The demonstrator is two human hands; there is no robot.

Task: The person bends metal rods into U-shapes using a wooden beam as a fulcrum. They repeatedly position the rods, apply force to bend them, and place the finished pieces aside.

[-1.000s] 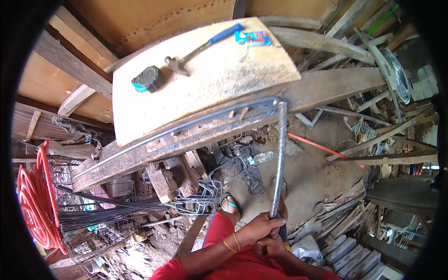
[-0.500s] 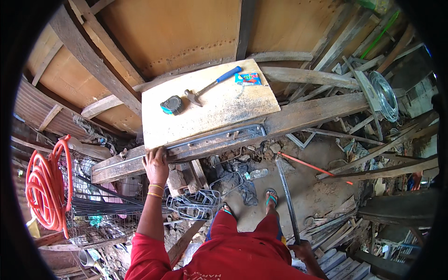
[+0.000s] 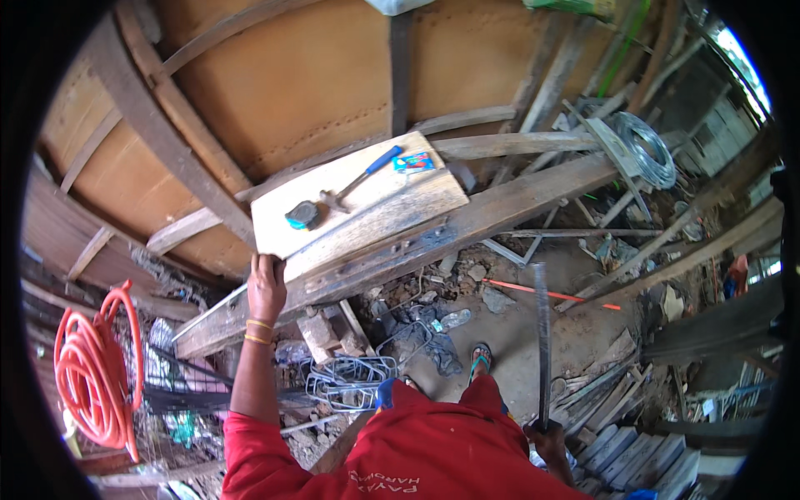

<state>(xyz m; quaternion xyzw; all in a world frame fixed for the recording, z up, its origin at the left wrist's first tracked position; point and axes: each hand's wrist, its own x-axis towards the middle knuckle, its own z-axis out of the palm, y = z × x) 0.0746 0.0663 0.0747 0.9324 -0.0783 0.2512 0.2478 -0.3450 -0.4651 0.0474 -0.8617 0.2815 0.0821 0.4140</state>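
My left hand point(image 3: 267, 285) is closed around a thin steel rod point(image 3: 204, 315) at the near left corner of a pale plywood board point(image 3: 275, 204). Past my fingers, the rod seems to run as a blurred grey line across the board. Low on the right, my right hand point(image 3: 547, 440) grips a long dark metal bar point(image 3: 544, 350), held nearly straight up. A teal and black tape measure point(image 3: 302, 216) and a blue-handled claw hammer point(image 3: 360, 180) lie on the board. Beside the hammer's handle is a small blue and red packet point(image 3: 413, 162).
A heavy timber beam point(image 3: 517, 207) with several metal pegs runs under the board. Bent wire stirrups point(image 3: 350, 383) lie below it. An orange hose coil point(image 3: 93, 375) hangs left; a wire coil point(image 3: 646, 150) sits far right. Rubble and an orange rod point(image 3: 546, 292) lie on the ground.
The rod my left hand holds has come off the beam's pegs, up over the board. The bar in my right hand has swung more upright. The view has shifted somewhat.
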